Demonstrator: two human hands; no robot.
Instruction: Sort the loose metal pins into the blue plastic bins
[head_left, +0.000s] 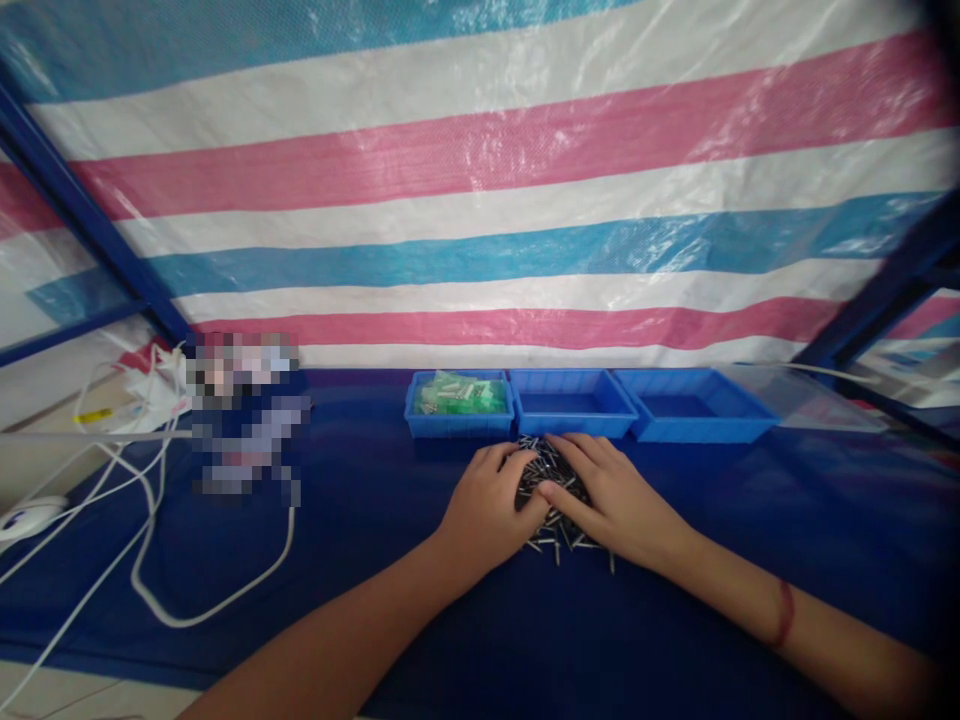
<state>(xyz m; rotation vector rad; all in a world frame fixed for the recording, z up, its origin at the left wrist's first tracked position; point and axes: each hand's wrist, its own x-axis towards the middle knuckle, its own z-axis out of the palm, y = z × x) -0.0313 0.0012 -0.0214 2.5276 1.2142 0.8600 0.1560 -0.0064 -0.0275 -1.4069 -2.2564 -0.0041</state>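
A heap of small, slim metal pieces (556, 528), silvery and dark like screws or pins, lies on the blue tabletop (480, 660). My left hand (489, 500) curves round the heap's left side, fingers apart and thumb pointing inward. On the opposite side, my right hand (616, 492) rests against the heap with its fingers spread. The two thumbs come close together over the near part of the pile. Several loose pieces stick out toward me below the thumbs. What lies under my palms is hidden.
Behind the heap stand a blue bin (459, 425) with small green-and-clear packets (465, 393), a middle blue bin (574, 422) and a right blue bin (705, 430). White cables (187, 618) and a white mouse (34, 518) lie left. Striped sheeting (480, 240) hangs behind.
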